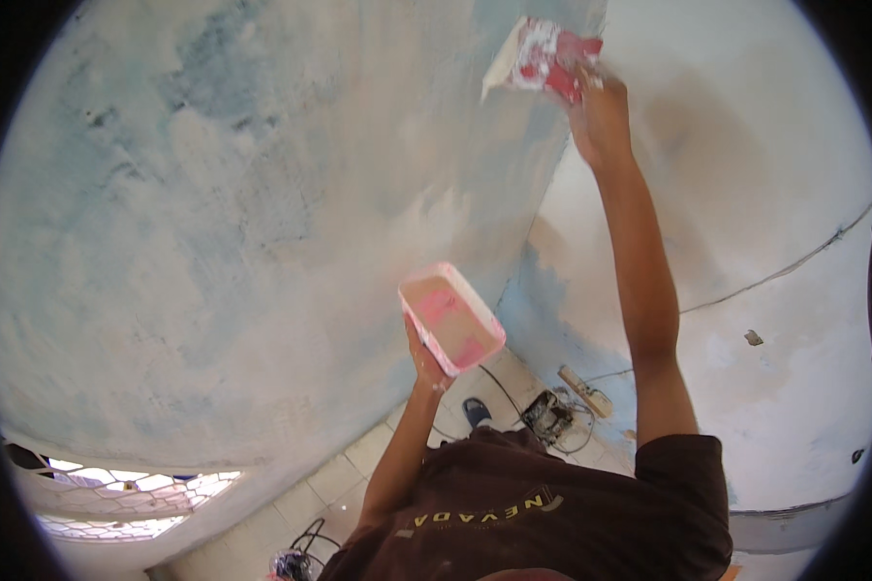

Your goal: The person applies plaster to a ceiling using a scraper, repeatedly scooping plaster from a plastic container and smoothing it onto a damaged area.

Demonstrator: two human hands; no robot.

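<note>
My right hand [603, 108] is raised at the upper right, closed round a wide putty knife [548, 60]. The knife is red and heavily smeared with white filler, and its pale broad edge lies at the patchy blue and beige wall [262, 213], close to the corner; whether it touches cannot be told. Lower down, my left hand [425, 358] grips a rectangular pink and white plastic tub [477, 302] from its left side and below. The tub is tilted, with its mouth toward me, and has beige and pink patches inside. My left fingers are partly hidden behind it.
On the right, a paler wall [775, 116] meets the patchy one. A thin cable [775, 281] runs across it. A dark, dirty box-like item [548, 416], a small board [585, 391] and cords lie on the tiled floor [305, 504]. A meshed opening [136, 494] is at lower left.
</note>
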